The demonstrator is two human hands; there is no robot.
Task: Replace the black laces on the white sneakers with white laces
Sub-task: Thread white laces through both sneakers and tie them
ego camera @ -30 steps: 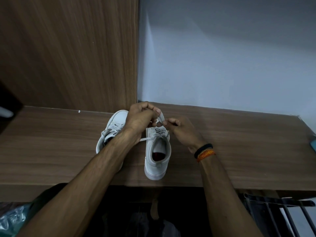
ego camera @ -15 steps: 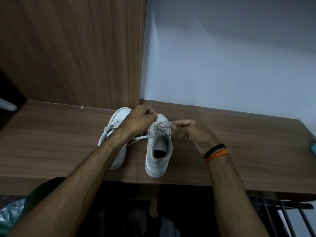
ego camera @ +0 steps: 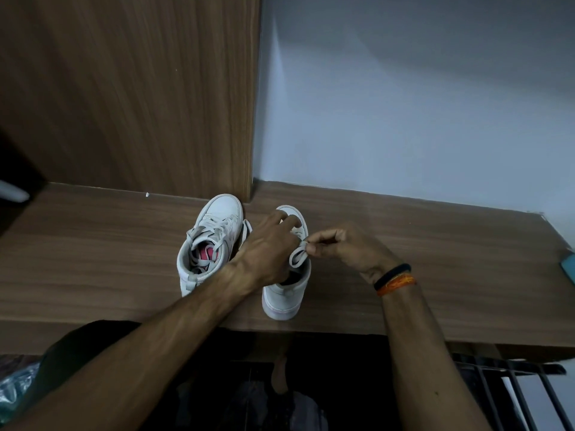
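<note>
Our right hand (ego camera: 345, 248) pinches a white lace (ego camera: 298, 256) loop over the right sneaker (ego camera: 287, 293); our left hand (ego camera: 267, 250), fingers loosely spread, covers its tongue, nearer the eyelets.

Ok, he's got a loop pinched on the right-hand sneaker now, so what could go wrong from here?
1. The right hand pinches only the tip of the white lace loop; it could slip free.
2. The left hand covers the eyelets, so a twist could go unseen.
3. That right sneaker stands with its heel near the shelf edge; a backward tug might pull it off.
</note>
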